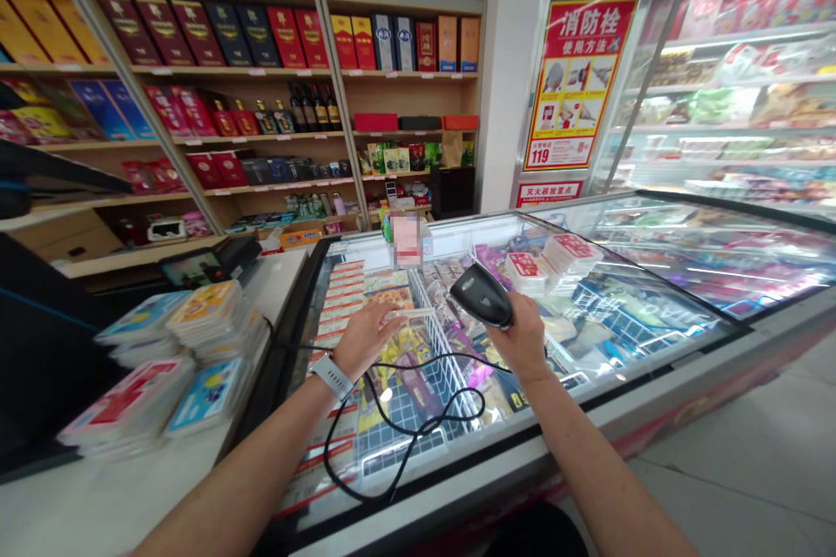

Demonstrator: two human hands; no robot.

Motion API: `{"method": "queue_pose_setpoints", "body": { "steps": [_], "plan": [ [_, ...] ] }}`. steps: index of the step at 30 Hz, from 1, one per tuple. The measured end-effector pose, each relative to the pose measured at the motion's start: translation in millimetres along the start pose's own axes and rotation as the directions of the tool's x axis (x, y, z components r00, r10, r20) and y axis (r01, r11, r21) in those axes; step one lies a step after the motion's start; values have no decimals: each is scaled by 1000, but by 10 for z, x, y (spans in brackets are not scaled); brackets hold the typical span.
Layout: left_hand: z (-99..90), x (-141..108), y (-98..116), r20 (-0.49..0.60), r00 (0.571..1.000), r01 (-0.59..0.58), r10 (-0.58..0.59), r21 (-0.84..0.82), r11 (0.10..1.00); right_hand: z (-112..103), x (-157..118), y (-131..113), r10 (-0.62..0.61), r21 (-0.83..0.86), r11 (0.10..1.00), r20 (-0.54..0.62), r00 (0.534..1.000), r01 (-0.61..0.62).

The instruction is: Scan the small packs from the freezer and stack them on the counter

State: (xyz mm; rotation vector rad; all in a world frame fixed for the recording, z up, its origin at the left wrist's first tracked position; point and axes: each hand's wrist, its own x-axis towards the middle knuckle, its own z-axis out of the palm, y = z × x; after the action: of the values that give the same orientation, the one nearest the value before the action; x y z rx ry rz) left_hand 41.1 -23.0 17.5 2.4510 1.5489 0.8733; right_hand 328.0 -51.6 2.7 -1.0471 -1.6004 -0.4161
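My right hand [524, 332] is wrapped round a black handheld barcode scanner [483, 294], its head pointing up and to the left. Between the fingertips of my left hand [367, 336] is a thin pale card [416, 313], seen nearly edge-on. A watch with a light strap [333, 377] circles my left wrist. The scanner's black cable [408, 433] lies in loops across the glass top of a chest freezer [502, 444]. On the glass beside my left hand, a row of red-and-white price labels [340, 300] overlaps one another.
Stacks of card packs [134, 400] stand on the counter [163, 487] at left, by a dark monitor [39, 348]. Two white-and-red card stacks [567, 257] sit on the freezer glass. Shelves of boxed bottles [225, 35] line the back; a lit refrigerated display [738, 96] is at right.
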Motion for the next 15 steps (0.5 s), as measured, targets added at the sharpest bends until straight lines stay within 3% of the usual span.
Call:
{"method": "queue_pose_setpoints", "body": {
  "steps": [8,15],
  "plan": [
    [25,31,-39,47,993,98,-110,205,974,-11,13,-4,-2,6,1000,10,1000,2],
    [13,23,-29,64,981,169,-185,201,965,-5,8,-2,7,2,1000,12,1000,-7]
  ]
}}
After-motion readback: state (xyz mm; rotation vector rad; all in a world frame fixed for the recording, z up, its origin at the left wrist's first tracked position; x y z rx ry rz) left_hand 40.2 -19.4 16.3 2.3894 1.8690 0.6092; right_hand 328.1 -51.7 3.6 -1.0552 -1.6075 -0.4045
